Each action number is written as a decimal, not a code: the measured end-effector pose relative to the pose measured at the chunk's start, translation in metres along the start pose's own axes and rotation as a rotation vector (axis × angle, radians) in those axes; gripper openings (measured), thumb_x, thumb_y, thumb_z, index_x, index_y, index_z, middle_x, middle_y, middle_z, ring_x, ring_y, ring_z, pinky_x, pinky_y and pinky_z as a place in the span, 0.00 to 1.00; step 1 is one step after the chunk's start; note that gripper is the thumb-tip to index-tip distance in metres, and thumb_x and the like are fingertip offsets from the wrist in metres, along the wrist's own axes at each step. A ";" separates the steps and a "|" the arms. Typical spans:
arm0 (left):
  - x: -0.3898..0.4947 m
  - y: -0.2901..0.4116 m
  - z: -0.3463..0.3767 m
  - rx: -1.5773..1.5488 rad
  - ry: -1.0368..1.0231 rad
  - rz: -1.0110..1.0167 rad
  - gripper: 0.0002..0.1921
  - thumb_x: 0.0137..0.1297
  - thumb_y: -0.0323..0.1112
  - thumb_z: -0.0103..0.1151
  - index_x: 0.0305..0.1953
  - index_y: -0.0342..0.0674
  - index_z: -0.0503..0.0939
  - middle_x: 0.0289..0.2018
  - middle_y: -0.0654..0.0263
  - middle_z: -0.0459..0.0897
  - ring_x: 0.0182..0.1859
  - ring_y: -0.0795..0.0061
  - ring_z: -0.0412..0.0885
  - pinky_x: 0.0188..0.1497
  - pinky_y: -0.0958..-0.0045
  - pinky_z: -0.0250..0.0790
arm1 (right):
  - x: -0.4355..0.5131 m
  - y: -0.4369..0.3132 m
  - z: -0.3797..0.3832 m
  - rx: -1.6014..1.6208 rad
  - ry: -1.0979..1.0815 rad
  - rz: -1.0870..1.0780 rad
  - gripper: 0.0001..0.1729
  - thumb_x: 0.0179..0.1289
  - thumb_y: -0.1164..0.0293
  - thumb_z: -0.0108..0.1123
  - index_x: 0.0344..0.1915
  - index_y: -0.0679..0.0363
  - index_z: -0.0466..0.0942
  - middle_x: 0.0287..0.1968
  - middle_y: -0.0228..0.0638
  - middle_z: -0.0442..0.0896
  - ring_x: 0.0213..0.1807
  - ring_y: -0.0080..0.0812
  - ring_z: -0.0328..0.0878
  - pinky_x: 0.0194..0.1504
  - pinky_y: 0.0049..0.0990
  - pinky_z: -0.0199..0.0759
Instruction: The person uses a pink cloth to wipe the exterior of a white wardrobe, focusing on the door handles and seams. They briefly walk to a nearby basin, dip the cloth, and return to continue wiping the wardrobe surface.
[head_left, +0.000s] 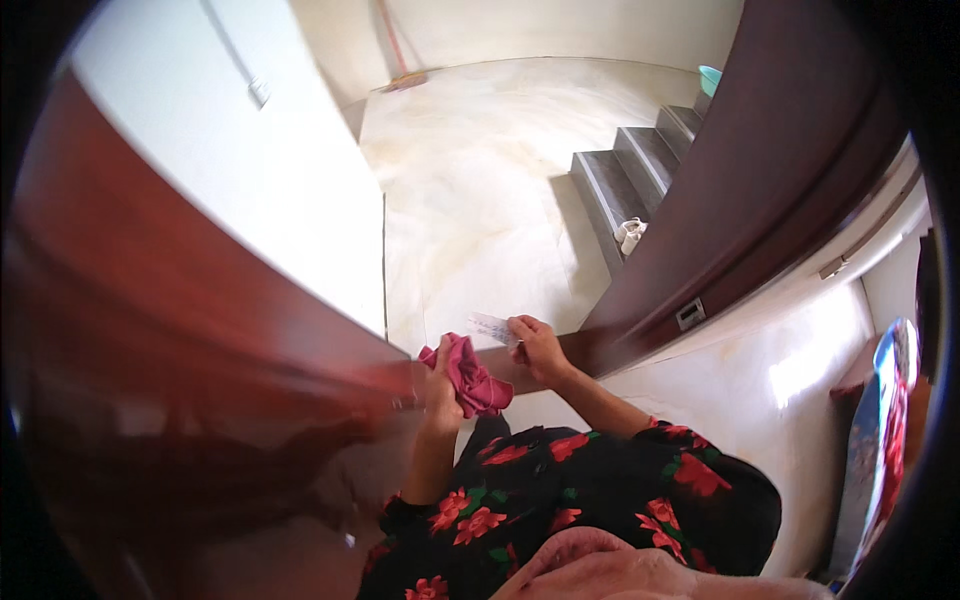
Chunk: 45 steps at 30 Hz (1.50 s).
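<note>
A crumpled dark-pink cloth (472, 379) is bunched in my left hand (444, 386), its folds hanging toward the right. My right hand (538, 351) pinches a small, thin, see-through slip (491, 328) by its right end, thumb against fingers. The slip bears writing and looks like plastic film or a card; its exact kind is unclear. Both hands are held out in front of my floral shirt (555, 480), at the doorway, with the cloth and the slip apart.
A reddish-brown wooden door (187, 300) stands at my left, and a dark door frame (757, 172) with a strike plate (690, 313) at my right. Beyond lie a pale tiled floor (465, 202), grey stairs (622, 165) with white shoes (631, 236), and a broom (405, 80).
</note>
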<state>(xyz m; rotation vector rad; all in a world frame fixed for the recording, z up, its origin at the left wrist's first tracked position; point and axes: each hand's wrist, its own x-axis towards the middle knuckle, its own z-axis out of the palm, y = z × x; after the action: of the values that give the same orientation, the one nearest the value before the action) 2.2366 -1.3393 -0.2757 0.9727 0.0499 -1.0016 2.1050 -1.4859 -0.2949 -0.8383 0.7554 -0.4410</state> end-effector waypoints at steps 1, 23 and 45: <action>0.034 0.023 0.008 -0.005 -0.144 0.003 0.09 0.79 0.42 0.59 0.39 0.48 0.79 0.29 0.71 0.83 0.30 0.77 0.82 0.31 0.72 0.76 | 0.035 -0.021 -0.001 0.115 0.049 0.056 0.10 0.77 0.63 0.61 0.46 0.58 0.77 0.28 0.26 0.76 0.24 0.19 0.76 0.26 0.18 0.68; 0.751 0.120 0.515 0.601 -0.461 -0.360 0.07 0.75 0.38 0.62 0.42 0.42 0.82 0.30 0.68 0.84 0.30 0.76 0.83 0.31 0.71 0.77 | 0.603 -0.467 -0.188 0.355 0.190 -0.330 0.11 0.74 0.65 0.66 0.44 0.61 0.79 0.31 0.24 0.77 0.27 0.15 0.73 0.29 0.19 0.66; 1.337 0.007 1.012 0.751 -1.001 -0.501 0.18 0.73 0.39 0.68 0.56 0.35 0.81 0.36 0.70 0.84 0.29 0.81 0.80 0.34 0.76 0.76 | 1.054 -0.839 -0.474 0.515 0.789 -0.500 0.08 0.74 0.67 0.66 0.40 0.59 0.79 0.28 0.21 0.73 0.26 0.15 0.68 0.27 0.18 0.61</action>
<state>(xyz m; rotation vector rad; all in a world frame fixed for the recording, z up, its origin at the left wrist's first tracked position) 2.6269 -2.9698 -0.2651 1.0309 -1.0208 -1.9544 2.3971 -2.8839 -0.2782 -0.3315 1.0800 -1.4006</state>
